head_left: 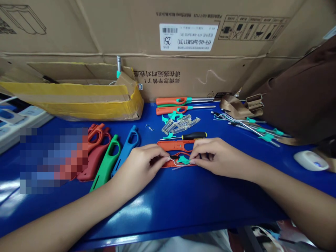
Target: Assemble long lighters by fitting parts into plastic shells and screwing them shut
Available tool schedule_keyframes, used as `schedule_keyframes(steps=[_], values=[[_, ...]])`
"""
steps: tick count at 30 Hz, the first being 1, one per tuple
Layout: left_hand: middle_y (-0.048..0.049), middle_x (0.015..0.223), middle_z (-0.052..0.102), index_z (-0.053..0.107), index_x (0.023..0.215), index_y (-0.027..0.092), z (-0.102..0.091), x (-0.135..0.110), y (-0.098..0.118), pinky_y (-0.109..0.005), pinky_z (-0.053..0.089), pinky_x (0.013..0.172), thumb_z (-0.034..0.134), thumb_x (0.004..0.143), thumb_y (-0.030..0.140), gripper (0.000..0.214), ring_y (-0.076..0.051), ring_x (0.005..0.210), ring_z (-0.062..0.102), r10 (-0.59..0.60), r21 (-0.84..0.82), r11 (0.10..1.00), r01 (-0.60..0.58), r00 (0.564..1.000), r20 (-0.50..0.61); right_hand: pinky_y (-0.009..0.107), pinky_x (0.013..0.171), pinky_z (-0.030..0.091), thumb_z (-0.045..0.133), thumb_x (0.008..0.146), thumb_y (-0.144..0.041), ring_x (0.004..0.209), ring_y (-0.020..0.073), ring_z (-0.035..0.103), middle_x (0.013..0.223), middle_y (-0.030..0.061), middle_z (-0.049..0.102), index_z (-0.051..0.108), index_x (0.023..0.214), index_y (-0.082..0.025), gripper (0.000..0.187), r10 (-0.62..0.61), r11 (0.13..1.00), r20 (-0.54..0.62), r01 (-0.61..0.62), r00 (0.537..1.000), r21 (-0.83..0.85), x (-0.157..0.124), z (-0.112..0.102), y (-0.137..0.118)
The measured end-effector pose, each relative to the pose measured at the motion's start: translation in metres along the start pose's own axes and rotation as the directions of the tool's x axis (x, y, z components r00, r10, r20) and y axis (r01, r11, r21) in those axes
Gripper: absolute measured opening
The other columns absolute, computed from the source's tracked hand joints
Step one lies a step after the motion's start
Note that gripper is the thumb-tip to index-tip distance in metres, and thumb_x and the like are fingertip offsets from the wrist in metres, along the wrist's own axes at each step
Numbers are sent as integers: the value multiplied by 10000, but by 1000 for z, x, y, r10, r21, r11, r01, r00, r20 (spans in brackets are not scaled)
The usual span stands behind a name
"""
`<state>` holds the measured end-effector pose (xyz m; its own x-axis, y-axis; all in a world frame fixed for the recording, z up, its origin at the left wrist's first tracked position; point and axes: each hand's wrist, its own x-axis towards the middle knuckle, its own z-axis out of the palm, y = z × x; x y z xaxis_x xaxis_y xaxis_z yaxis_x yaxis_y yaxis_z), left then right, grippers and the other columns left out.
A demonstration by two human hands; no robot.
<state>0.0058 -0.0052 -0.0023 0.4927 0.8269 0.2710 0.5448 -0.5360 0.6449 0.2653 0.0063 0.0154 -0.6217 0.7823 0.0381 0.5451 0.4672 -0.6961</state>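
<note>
An orange lighter shell half [166, 164] lies under my fingers on the blue table. My left hand [145, 162] is closed in a pinch at the shell's left part, where a thin white wire [178, 163] and a small black piece [173, 157] meet its fingertips. My right hand [219, 155] pinches a teal plastic trigger piece [183, 160] over the same shell. Its fingers partly cover the shell's right end. Just beyond sits a second orange shell half [170, 145], hollow side up. Behind that lies a screwdriver [194, 135] with a black and yellow handle.
Clear fuel tanks [181, 124] and two assembled orange lighters [170, 110] lie farther back. Metal lighter tubes with wires [249, 126] are at right, near a white mouse-like object [311, 160]. Green [105, 162] and blue shells [128, 147] lie left, before a yellow-taped box [105, 101].
</note>
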Motion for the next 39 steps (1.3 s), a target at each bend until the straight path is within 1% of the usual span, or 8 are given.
schedule_keyframes(steps=[3,6,15,20,26,30,34,39], values=[[6,838,738,728,858,177,1,0,1,-230,512,709,676,916,116,99,-129,762,687,-21,-14,1000,21,1000,2,226,560,416,647,904,-192,607,90,548,777,-1,645,745,831,-187,122,42,999,0,-42,999,17,0,1,0],[7,835,727,723,860,178,2,0,2,-226,501,704,670,921,123,97,-122,755,674,-30,-27,999,30,1000,3,221,569,425,630,902,-175,602,88,552,740,-14,647,718,821,-184,119,50,999,-11,-49,999,23,-2,1,0],[5,823,704,701,852,164,3,-1,4,-233,488,704,651,936,135,101,-122,749,654,-61,-22,998,62,998,10,196,537,383,625,908,-149,560,67,495,667,-39,613,700,827,-171,113,5,1000,-25,-5,1000,-3,-1,2,2],[4,844,697,684,879,169,6,-4,4,-243,482,716,629,955,148,97,-129,769,648,-63,-28,998,64,998,12,192,546,396,647,913,-158,550,61,506,673,-37,640,715,820,-167,115,11,1000,-54,-11,998,0,0,5,3],[7,863,691,667,882,181,9,-5,4,-249,474,717,629,962,165,90,-136,794,646,-89,-40,995,89,996,-4,205,609,419,657,925,-164,677,87,588,804,0,703,742,847,-168,117,-84,996,-53,82,995,-41,-1,5,0],[8,860,689,666,877,182,10,-4,3,-253,474,715,635,962,175,90,-138,793,645,-103,-36,994,103,995,-10,206,618,422,648,931,-143,686,89,592,804,8,705,733,835,-156,128,-117,992,-81,113,990,-49,0,7,0],[5,867,694,672,872,181,10,-4,2,-251,471,716,644,950,152,88,-139,800,648,-101,-36,994,100,995,-14,208,586,416,655,927,-147,622,84,563,755,-2,699,720,809,-158,135,-100,995,-114,97,988,-27,2,11,4],[5,841,687,678,863,179,10,-3,1,-251,464,696,646,950,163,94,-140,779,643,-109,-34,994,109,994,-21,210,652,447,648,926,-124,697,99,617,798,11,725,725,824,-160,132,-146,989,-121,144,982,-28,3,13,6]])
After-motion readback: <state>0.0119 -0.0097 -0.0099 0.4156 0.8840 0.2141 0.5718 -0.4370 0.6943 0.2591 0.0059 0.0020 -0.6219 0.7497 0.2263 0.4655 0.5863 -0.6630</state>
